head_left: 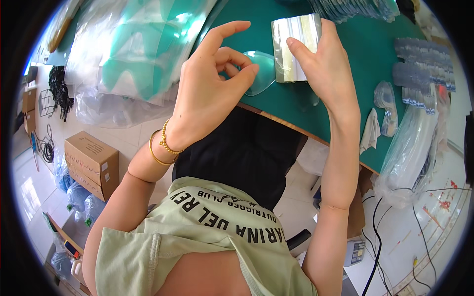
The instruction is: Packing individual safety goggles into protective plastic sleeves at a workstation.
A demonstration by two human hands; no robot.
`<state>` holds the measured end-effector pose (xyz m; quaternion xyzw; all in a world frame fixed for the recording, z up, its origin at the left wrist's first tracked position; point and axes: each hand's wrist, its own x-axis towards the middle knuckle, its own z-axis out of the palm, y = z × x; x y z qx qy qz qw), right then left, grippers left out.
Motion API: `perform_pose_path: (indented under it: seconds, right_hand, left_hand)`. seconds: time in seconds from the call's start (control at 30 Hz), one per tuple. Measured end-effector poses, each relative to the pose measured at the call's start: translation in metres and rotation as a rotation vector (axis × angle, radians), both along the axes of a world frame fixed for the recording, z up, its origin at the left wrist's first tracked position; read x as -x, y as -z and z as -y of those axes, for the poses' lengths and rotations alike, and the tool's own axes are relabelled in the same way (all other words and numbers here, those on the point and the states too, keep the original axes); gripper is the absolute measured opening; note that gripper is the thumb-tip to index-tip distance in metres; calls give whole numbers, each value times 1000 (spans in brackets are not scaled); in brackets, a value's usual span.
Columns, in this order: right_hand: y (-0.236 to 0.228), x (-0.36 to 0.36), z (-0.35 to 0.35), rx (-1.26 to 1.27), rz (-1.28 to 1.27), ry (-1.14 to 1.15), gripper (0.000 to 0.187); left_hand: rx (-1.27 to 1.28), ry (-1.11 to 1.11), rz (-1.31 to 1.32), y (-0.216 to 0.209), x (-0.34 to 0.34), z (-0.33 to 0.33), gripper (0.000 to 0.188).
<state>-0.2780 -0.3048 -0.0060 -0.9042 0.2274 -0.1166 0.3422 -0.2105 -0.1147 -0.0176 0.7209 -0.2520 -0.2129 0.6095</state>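
My right hand (pixel 328 69) grips a shiny, silvery rectangular block (pixel 283 54) above the green table, its thumb across the front face and its other fingers largely hidden. To the left, my left hand (pixel 210 81) has thumb and middle finger pinched together at a clear, curved plastic piece (pixel 264 74), while the index finger sticks out. The plastic piece is beside the block's lower left side; whether the two touch is hard to tell.
Clear plastic sheets (pixel 133 54) cover the green table's (pixel 365 54) left part. Stacked clear pieces (pixel 355 7) lie at the back, more stacks (pixel 424 69) at the right. Near the right edge are a white cloth (pixel 370 130) and a plastic bag (pixel 412 158). A cardboard box (pixel 91 163) stands on the floor.
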Motion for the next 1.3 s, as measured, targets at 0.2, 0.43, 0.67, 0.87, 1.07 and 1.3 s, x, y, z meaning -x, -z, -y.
perform_pose_path:
  seconds: [0.2, 0.43, 0.67, 0.87, 1.07, 1.3]
  right_hand:
    - [-3, -5, -24, -47, -101, -15, 48]
    - [0, 33, 26, -135, 152, 90, 46]
    - [3, 98, 57, -134, 98, 315, 43]
    - [-24, 91, 37, -318, 56, 394, 43]
    - [-10, 25, -12, -311, 93, 39, 41]
    - [-2, 0, -45, -200, -102, -86, 50]
  left_hand:
    - [-87, 2, 14, 5, -1, -3, 55]
    - [-140, -22, 53, 9, 1, -5, 52]
    - [-152, -22, 32, 10, 0, -6, 51]
    - [-149, 17, 15, 7, 1, -3, 53]
    - [-154, -7, 45, 11, 1, -7, 52]
    - [-208, -3, 184, 3, 2, -16, 51]
